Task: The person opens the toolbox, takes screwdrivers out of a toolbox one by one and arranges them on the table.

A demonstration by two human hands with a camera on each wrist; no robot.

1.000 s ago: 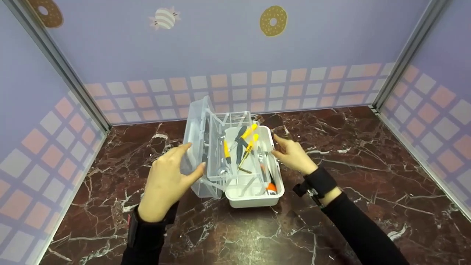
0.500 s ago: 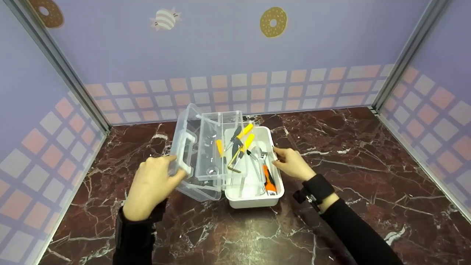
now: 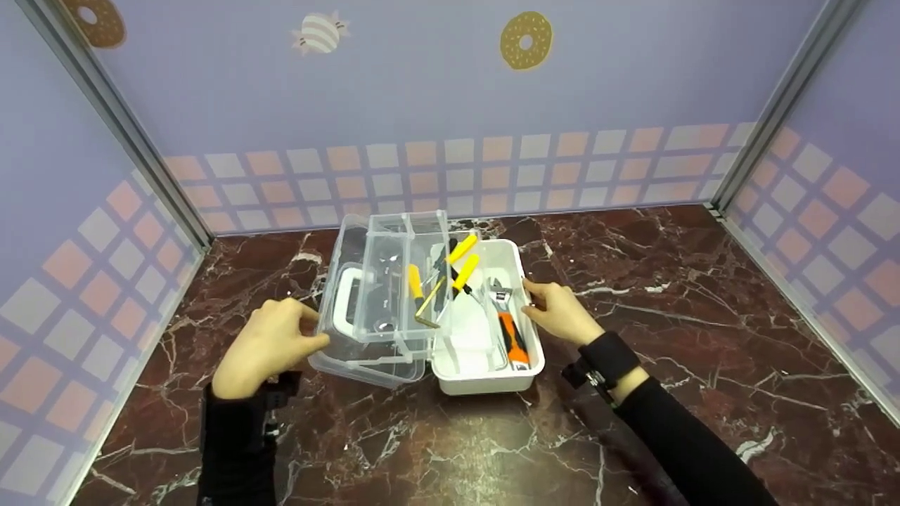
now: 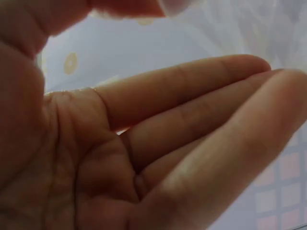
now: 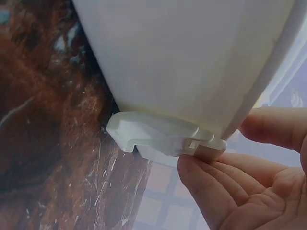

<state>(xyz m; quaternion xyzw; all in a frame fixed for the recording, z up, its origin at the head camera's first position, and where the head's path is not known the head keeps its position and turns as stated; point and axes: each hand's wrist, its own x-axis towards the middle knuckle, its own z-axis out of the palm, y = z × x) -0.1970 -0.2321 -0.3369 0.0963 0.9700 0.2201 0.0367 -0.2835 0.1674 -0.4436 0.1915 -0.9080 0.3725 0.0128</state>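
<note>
A white toolbox (image 3: 485,385) stands on the table with its clear lid (image 3: 351,364) swung over to the left and its clear tray (image 3: 387,336) raised. My left hand (image 3: 264,344) is at the lid's outer edge, its fingers nearly straight in the left wrist view; contact is unclear. My right hand (image 3: 559,309) holds the box's right side, its fingertips on the white latch (image 5: 153,134) and the rim. Inside lie an orange-and-black adjustable wrench (image 3: 515,341) and yellow-handled screwdrivers (image 3: 466,273). A brass-coloured hex key (image 3: 427,309) shows through the tray.
The dark marbled tabletop (image 3: 668,309) surrounds the box. Behind it rises a lilac back wall (image 3: 450,91) with printed checks and sweets. Side panels stand left and right. A white handle (image 3: 342,302) is attached to the lid.
The lid and tray have swung further left and down, uncovering more of the box. My left hand has moved left and slightly down with the lid. My right hand has closed in on the box's side.
</note>
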